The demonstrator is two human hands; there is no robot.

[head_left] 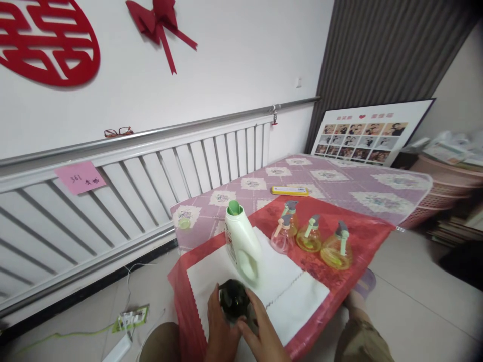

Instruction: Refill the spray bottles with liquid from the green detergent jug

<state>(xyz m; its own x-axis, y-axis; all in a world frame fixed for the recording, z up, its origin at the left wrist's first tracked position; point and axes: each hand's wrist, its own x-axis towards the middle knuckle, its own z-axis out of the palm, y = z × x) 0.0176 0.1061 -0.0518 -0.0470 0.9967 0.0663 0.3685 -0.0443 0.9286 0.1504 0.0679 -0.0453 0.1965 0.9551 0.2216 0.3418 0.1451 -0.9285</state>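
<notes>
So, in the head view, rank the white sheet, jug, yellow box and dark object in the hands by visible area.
1. White sheet
2. Jug
3. Dark object, partly covered, near the camera
4. Yellow box

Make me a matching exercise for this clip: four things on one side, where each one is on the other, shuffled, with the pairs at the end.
Things
1. Jug
2. Dark round object
3. Spray bottles
4. Pink note

Places
A. On the front of the radiator
B. Directly on the red cloth
C. Between the left hand and the right hand
D. Standing on the white sheet

Pairs: 1-D, 2-C, 3-B, 4-A
</notes>
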